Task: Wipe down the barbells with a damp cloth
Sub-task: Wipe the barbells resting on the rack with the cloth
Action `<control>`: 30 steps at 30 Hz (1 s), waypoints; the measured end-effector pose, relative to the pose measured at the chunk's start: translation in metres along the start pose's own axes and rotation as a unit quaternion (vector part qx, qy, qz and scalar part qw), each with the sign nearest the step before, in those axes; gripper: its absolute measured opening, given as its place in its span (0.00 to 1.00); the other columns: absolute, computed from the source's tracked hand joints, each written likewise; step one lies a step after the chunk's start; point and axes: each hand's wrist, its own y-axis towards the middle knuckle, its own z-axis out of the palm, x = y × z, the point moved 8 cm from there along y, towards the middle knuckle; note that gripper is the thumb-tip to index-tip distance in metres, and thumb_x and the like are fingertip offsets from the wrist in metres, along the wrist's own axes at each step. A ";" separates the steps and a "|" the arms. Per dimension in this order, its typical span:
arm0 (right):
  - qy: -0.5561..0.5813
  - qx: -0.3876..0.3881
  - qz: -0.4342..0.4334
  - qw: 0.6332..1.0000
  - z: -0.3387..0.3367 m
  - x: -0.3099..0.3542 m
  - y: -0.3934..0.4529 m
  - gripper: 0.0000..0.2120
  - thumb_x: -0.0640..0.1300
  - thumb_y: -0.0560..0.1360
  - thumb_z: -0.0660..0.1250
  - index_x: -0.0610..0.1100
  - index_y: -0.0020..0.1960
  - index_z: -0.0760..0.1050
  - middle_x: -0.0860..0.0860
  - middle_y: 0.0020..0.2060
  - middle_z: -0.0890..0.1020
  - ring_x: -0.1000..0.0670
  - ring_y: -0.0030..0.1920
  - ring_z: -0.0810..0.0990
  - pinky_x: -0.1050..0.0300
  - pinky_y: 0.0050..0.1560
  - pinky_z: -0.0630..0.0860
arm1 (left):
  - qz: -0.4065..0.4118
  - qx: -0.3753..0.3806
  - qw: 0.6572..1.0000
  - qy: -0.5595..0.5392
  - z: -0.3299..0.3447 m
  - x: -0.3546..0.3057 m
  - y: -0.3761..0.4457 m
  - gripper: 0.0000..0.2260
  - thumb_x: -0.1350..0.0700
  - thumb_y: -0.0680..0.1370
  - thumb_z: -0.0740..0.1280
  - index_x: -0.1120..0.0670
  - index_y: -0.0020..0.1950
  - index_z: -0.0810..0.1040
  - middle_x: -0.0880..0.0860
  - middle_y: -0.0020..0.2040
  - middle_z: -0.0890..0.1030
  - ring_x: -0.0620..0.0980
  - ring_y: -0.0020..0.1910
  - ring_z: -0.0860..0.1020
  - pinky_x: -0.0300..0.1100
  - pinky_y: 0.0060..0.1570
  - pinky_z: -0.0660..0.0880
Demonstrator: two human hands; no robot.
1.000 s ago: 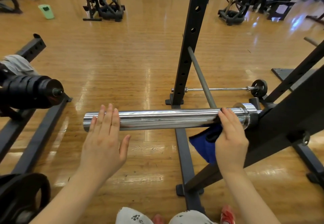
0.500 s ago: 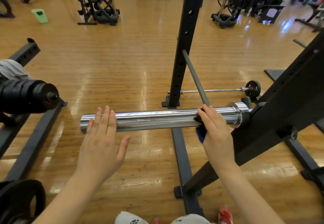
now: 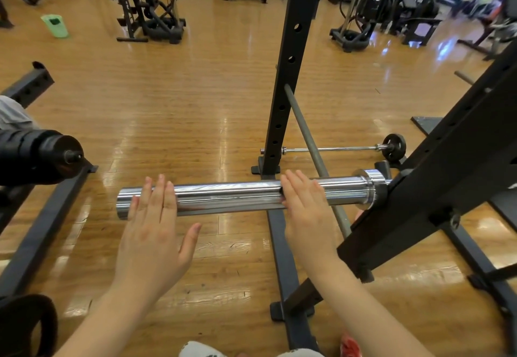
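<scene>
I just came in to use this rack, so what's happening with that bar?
A person is working on the chrome end of a barbell that sits in the black rack. The left hand lies flat with straight fingers on the free end of the bar. The right hand is laid over the bar nearer the collar, with only a dark sliver showing under its fingers, so a cloth can't be made out. A smaller barbell lies on the floor behind.
</scene>
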 end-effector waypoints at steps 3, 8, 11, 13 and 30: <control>0.014 0.029 -0.076 0.997 -0.002 0.000 -0.009 0.31 0.24 0.64 0.70 0.36 0.66 0.71 0.41 0.64 0.75 0.44 0.68 0.67 0.49 0.71 0.59 | 0.001 0.003 1.000 0.000 0.001 0.000 0.000 0.36 0.38 0.80 0.44 0.68 0.72 0.63 0.65 0.73 0.64 0.61 0.73 0.60 0.48 0.70 0.48; 0.007 0.001 -0.007 1.000 -0.014 -0.031 -0.011 0.31 0.22 0.64 0.72 0.36 0.65 0.72 0.41 0.64 0.75 0.46 0.68 0.67 0.46 0.68 0.65 | -0.003 -0.003 1.000 0.005 0.000 0.001 -0.001 0.36 0.38 0.80 0.44 0.67 0.73 0.63 0.64 0.73 0.64 0.60 0.73 0.60 0.50 0.70 0.51; 0.025 -0.033 0.028 0.999 -0.008 -0.007 -0.007 0.32 0.19 0.61 0.71 0.34 0.63 0.74 0.39 0.61 0.77 0.45 0.66 0.67 0.41 0.64 0.69 | -0.002 -0.004 1.000 0.003 -0.001 0.000 0.000 0.36 0.38 0.80 0.44 0.67 0.73 0.62 0.64 0.73 0.64 0.60 0.73 0.60 0.49 0.70 0.50; 0.024 -0.024 -0.012 0.999 -0.005 0.003 -0.012 0.30 0.22 0.63 0.70 0.34 0.63 0.73 0.40 0.62 0.76 0.46 0.67 0.67 0.45 0.66 0.69 | 0.001 -0.003 1.000 0.005 0.000 0.001 0.000 0.35 0.39 0.81 0.44 0.67 0.73 0.62 0.64 0.73 0.64 0.60 0.73 0.60 0.48 0.70 0.49; 0.038 -0.041 0.018 0.998 -0.022 -0.040 -0.012 0.18 0.42 0.77 0.58 0.39 0.66 0.71 0.45 0.64 0.75 0.50 0.69 0.66 0.53 0.72 0.59 | 0.005 -0.019 1.000 0.011 0.000 0.000 -0.001 0.34 0.41 0.79 0.49 0.67 0.73 0.61 0.64 0.73 0.62 0.61 0.73 0.59 0.50 0.71 0.50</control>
